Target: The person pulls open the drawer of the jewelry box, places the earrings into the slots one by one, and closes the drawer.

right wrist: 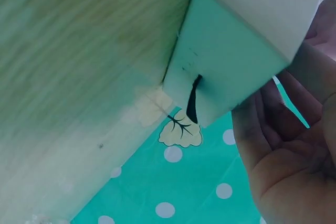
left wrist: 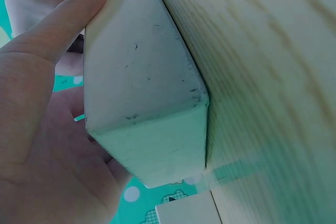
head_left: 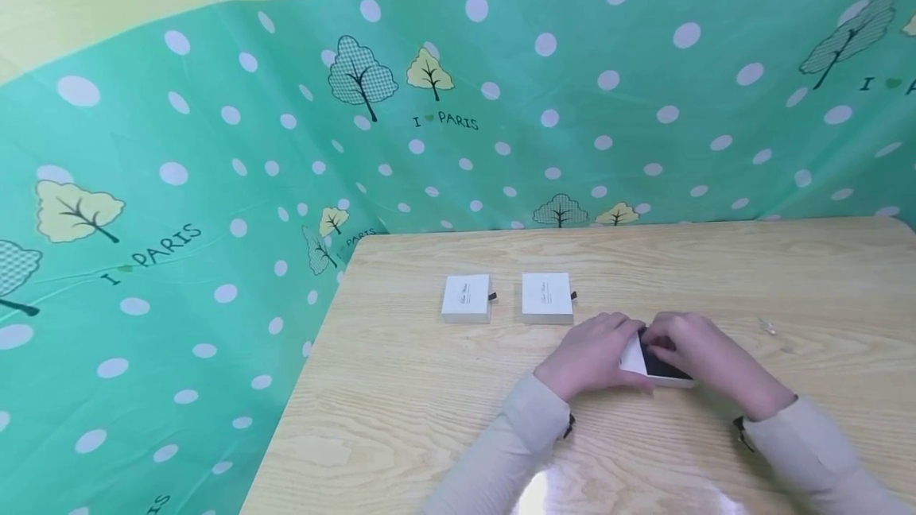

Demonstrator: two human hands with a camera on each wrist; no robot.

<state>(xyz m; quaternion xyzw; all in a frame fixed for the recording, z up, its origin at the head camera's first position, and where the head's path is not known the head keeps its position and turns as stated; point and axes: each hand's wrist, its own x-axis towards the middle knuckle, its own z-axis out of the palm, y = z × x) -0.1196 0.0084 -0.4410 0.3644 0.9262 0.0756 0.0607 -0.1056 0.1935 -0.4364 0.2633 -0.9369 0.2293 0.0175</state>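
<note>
A white drawer-style box [head_left: 633, 356] lies partly pulled out on the table, showing the black inside of its drawer [head_left: 665, 365]. My left hand [head_left: 592, 352] grips its left part, with the thumb along the near side in the left wrist view, where the white box side [left wrist: 144, 61] has small dark scuffs. My right hand [head_left: 697, 352] has bent fingers at the black interior; whether they pinch something small is hidden. From the drawer's end wall [right wrist: 226, 51] a black ribbon tab [right wrist: 193, 100] hangs in the right wrist view.
Two closed white boxes, a left one [head_left: 467, 298] and a right one [head_left: 547, 298], lie farther back, each with a black tab on its right. A small clear item [head_left: 767, 327] lies to the right on the wooden table [head_left: 372, 388]. A green dotted curtain [head_left: 494, 141] hangs behind.
</note>
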